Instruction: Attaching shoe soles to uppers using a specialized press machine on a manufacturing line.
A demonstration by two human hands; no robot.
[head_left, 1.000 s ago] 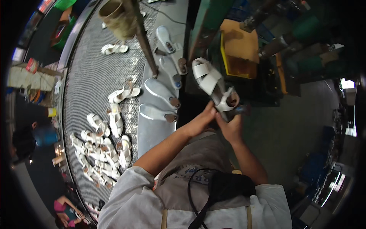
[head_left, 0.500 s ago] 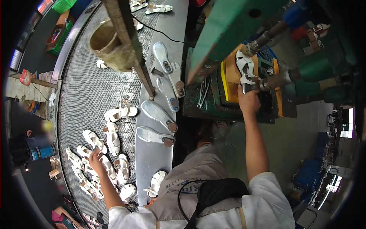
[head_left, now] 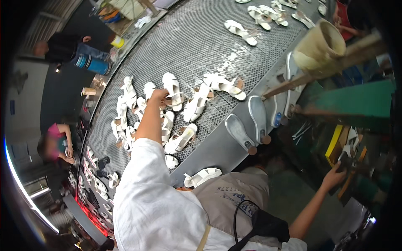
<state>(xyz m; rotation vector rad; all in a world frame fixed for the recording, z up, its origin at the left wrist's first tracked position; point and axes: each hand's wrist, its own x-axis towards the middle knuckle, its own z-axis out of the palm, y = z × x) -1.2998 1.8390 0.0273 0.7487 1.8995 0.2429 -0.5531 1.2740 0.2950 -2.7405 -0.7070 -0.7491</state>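
On the mesh conveyor (head_left: 201, 46) my left hand (head_left: 158, 95) reaches among white strappy sandals. Its fingers are curled at the side of one white sandal (head_left: 173, 85) and appear to grip its strap; the fingertips are partly hidden. More sandals (head_left: 197, 102) lie around it, some overlapping. Far to the right, my right hand (head_left: 334, 178) is closed at the near end of another white sandal (head_left: 353, 138) in the green machine (head_left: 351, 100). That end is dark and blurred, so the exact hold is hard to make out.
Grey metal foot-shaped shoe lasts (head_left: 257, 115) lie along the steel ledge (head_left: 217, 146), with a lone sandal (head_left: 202, 177) near my body. A dirty bucket (head_left: 320, 46) hangs by a wooden post. Across the conveyor are a standing person (head_left: 63, 48) and another in pink (head_left: 58, 138).
The view has swung left, toward the conveyor. My left hand has come to the side of a sandal in the pile. My right hand stays at the sandal in the machine.
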